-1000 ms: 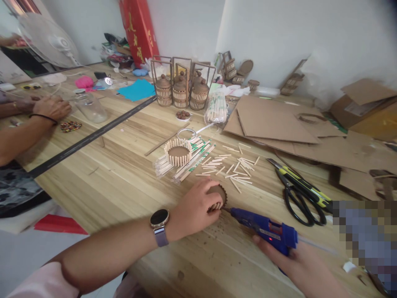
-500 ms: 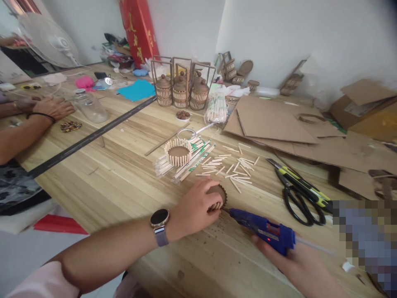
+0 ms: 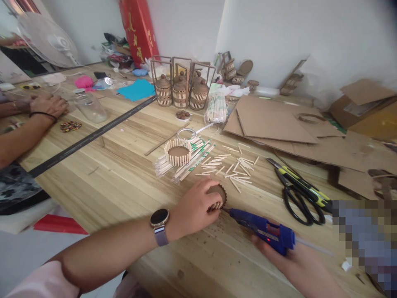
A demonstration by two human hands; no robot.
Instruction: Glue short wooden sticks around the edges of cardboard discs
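My left hand (image 3: 195,207) is closed around a small round cardboard basket (image 3: 221,192), tilted on its side, with short sticks along its wall. In my right hand (image 3: 288,256) is a blue hot glue gun (image 3: 263,227) with a red light lit and a glue stick out of its back. Its nozzle touches or nearly touches the basket's edge by my left fingertips. Beyond my left hand, a ring of upright sticks on a cardboard base (image 3: 178,157) rests on wrapped chopsticks (image 3: 198,159). Short cut sticks (image 3: 238,169) lie scattered to its right.
Scissors (image 3: 299,205) and a yellow-black utility knife (image 3: 304,186) lie at right, before cardboard sheets (image 3: 276,120). Several finished baskets with tall handles (image 3: 181,91) stand at the back. Another person's hands (image 3: 49,105) rest at left near a glass jar (image 3: 89,107).
The other person's hands at left have shifted slightly left, away from the jar. My own hands, the basket and the glue gun stay almost still.
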